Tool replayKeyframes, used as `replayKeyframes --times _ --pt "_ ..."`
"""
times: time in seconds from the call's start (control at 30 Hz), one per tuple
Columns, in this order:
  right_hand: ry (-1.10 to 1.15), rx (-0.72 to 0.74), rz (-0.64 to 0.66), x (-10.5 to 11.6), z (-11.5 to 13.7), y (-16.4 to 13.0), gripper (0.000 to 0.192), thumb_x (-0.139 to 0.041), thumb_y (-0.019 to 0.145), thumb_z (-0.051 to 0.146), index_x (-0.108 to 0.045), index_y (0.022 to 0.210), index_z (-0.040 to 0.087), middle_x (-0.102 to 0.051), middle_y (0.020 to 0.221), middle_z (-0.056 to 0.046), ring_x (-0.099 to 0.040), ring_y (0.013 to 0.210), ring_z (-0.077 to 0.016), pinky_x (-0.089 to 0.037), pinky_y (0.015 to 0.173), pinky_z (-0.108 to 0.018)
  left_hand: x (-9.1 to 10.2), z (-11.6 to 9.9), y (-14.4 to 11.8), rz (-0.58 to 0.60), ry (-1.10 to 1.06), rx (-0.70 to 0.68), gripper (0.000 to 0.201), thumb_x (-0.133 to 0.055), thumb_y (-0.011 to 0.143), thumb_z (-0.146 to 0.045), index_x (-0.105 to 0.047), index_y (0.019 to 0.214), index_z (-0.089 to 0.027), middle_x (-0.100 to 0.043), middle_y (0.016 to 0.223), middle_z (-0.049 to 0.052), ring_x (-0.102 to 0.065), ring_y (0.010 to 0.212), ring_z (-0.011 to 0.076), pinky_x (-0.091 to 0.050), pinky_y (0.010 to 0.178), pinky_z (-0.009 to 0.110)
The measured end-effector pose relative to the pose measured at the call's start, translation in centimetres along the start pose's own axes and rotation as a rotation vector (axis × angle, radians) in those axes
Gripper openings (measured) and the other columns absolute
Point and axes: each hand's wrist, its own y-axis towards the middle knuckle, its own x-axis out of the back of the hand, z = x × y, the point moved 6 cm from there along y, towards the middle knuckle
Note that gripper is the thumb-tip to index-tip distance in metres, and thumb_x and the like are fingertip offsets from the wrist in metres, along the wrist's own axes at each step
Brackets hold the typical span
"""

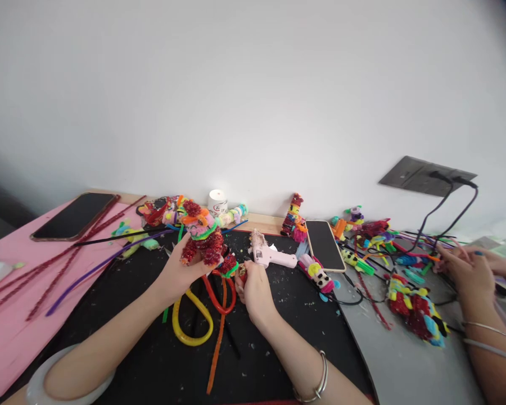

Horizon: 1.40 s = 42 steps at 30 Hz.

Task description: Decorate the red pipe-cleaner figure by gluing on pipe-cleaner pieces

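My left hand (189,273) grips a pipe-cleaner doll (202,239) with dark red glittery limbs, a pink head and a green collar. My right hand (255,292) is closed in a pinch just right of the doll, on a small reddish thing mostly hidden by the fingers. Between the hands sits a dark red piece with a green edge (228,264). Below it a red loop (223,304), a yellow loop (193,340) and an orange pipe cleaner (217,354) lie over the black mat (287,326). A pale pink glue gun (274,256) rests beyond my right hand.
A dark phone (73,216) and red pipe cleaners (53,264) lie on pink board at left. A white roll (217,201), another phone (325,246) and several pipe-cleaner figures (294,216) line the wall. Another person's hands (472,270) work at right, below a socket with cables (428,174).
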Motion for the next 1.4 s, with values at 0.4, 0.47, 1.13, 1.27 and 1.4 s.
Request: replayKeyframes --times 0.4,0.47,1.13,1.27,1.4 --pt "0.015 0.033 0.016 0.0 -0.1 0.1 0.046 -0.025 0.091 0.035 -0.029 0.047 0.023 -0.028 0.041 0.005 -0.024 0.040 -0.0095 -0.016 0.042 -0.025 0.0 -0.2 0.0 -0.009 0.003 -0.011 0.038 -0.078 0.068 -0.024 -0.064 0.104 -0.022 -0.069 0.094 0.003 -0.063 0.084 0.0153 -0.053 0.079 0.026" --pt "0.022 0.036 0.020 0.0 -0.3 0.1 0.048 -0.025 0.091 0.038 -0.029 0.046 0.023 -0.026 0.040 0.006 -0.023 0.040 -0.0092 -0.016 0.042 -0.025 0.0 -0.1 0.0 -0.004 -0.006 -0.011 0.039 -0.078 0.068 -0.023 -0.063 0.105 -0.023 -0.069 0.095 0.002 -0.063 0.083 0.0150 -0.053 0.077 0.025" --pt "0.036 0.015 0.013 -0.1 -0.1 0.0 0.046 -0.025 0.090 0.034 -0.029 0.045 0.023 -0.027 0.041 0.005 -0.022 0.040 -0.0092 -0.014 0.041 -0.025 -0.3 -0.6 0.0 0.016 0.049 -0.032 0.043 -0.077 0.069 -0.026 -0.061 0.109 -0.022 -0.070 0.097 0.005 -0.065 0.088 0.0189 -0.054 0.081 0.030" --pt "0.092 0.002 0.036 -0.4 -0.3 0.1 0.048 -0.025 0.090 0.041 -0.028 0.046 0.023 -0.024 0.040 0.006 -0.018 0.039 -0.0086 -0.013 0.041 -0.025 -0.5 -1.0 0.0 0.015 0.059 -0.024 0.046 -0.078 0.068 -0.027 -0.061 0.110 -0.021 -0.070 0.096 0.005 -0.065 0.088 0.0189 -0.053 0.086 0.032" --pt "0.107 -0.019 0.029 -0.4 -0.5 0.2 0.043 -0.031 0.087 0.035 -0.026 0.046 0.024 -0.022 0.038 0.007 -0.017 0.039 -0.0087 -0.014 0.041 -0.025 -0.6 -1.0 -0.1 0.010 0.051 -0.016 0.045 -0.078 0.067 -0.028 -0.061 0.109 -0.021 -0.070 0.094 0.004 -0.065 0.086 0.0186 -0.053 0.085 0.032"
